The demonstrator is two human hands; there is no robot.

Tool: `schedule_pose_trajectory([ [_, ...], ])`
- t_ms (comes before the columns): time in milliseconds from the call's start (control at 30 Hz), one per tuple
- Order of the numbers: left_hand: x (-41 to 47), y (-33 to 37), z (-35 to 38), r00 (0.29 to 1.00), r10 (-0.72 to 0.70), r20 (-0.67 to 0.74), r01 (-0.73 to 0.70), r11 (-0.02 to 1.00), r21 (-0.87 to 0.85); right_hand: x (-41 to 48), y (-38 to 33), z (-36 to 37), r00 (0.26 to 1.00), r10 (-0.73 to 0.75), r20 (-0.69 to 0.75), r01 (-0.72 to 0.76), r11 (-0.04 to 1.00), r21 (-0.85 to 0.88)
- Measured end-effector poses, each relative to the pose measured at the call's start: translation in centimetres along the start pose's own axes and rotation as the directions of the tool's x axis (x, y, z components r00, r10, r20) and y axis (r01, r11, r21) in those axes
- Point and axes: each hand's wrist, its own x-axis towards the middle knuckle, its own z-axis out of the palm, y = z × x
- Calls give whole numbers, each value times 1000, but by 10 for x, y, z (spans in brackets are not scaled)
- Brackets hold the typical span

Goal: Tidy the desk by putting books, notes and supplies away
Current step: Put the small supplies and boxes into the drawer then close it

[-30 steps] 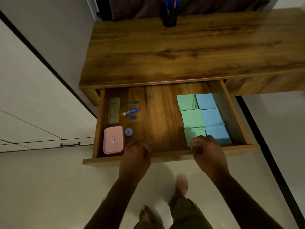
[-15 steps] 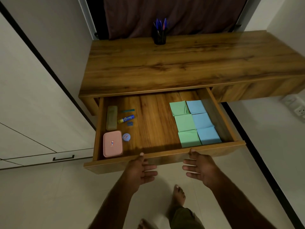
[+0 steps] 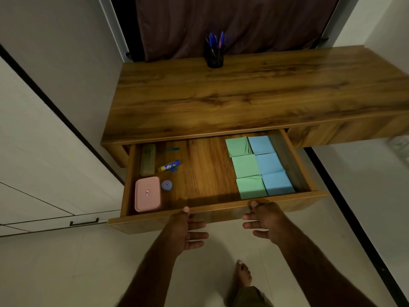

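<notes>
The wooden desk's drawer [image 3: 221,214] stands pulled out. Inside on the right lie green note pads [image 3: 245,166] and blue note pads [image 3: 270,165] in two rows. On the left are a pink box [image 3: 147,193], a pale green case [image 3: 147,159], a glue stick [image 3: 169,166] and a small blue round item [image 3: 166,185]. My left hand [image 3: 188,231] rests against the drawer's front panel, thumb on its top edge, fingers spread. My right hand [image 3: 264,220] does the same further right. Neither hand holds anything.
A black cup of blue pens [image 3: 214,53] stands at the back of the desk top [image 3: 243,96]. A dark curtain hangs behind. White cabinet doors with a black handle [image 3: 84,222] are on the left. My bare foot [image 3: 243,273] is on the pale floor below.
Both hands came out of the drawer, away from the note pads, and now press flat on its front panel. The drawer has slid slightly inward.
</notes>
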Motion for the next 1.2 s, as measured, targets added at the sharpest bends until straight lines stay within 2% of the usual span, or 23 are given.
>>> schedule_pose_trajectory([
  [400, 49, 81, 15, 997, -2, -78, -2, 999, -52, 62, -81, 4, 988, 32, 153, -27, 999, -35],
  [633, 63, 124, 23, 994, 19, -103, -26, 998, -65, 85, -123, 10, 988, 28, 149, -17, 997, -73],
  [967, 102, 176, 20, 990, 136, -32, -133, 988, 81, 117, -184, 28, 992, 54, 113, -43, 995, -94],
  [1100, 117, 195, 13, 990, 136, 25, -138, 984, 117, 123, -199, 34, 998, 25, 55, -21, 996, -85],
  [1200, 125, 207, 8, 993, 102, 57, -107, 990, 88, 127, -206, 34, 996, 21, 84, -16, 999, -51],
])
